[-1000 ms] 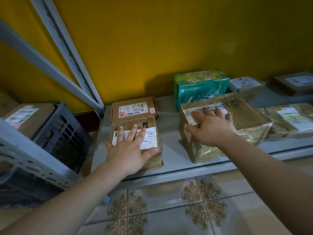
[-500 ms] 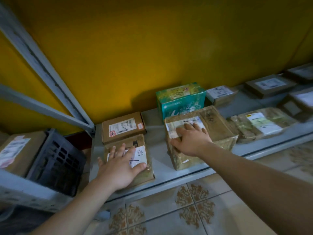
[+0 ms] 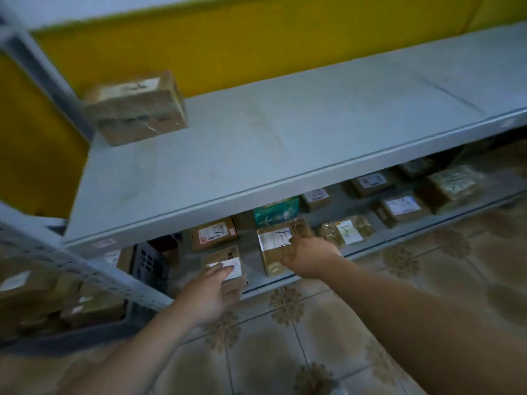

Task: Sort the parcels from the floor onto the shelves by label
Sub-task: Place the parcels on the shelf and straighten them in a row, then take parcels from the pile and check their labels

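Note:
My left hand (image 3: 211,297) rests with straight fingers on a small brown parcel (image 3: 228,266) with a white label, at the front left of the lower shelf (image 3: 252,276). To its right, my right hand (image 3: 310,258) lies on the near right corner of a taped brown parcel (image 3: 271,240) bearing a handwritten white label. The frame is blurred, so that hand's fingers show only roughly. Another labelled brown parcel (image 3: 214,233) lies behind the small one. A green box (image 3: 276,212) stands behind the taped one.
The grey upper shelf (image 3: 285,138) carries one taped parcel (image 3: 134,109) at its far left. Several more parcels, one marked 9-1 (image 3: 348,230), line the lower shelf to the right. A dark crate (image 3: 148,263) with boxes and a slanted grey post (image 3: 85,266) stand left. Patterned floor tiles lie below.
The view has risen and pulled back, so the upper shelf now shows. Both hands sit nearer the parcels' front edges; the parcels stay on the lower shelf.

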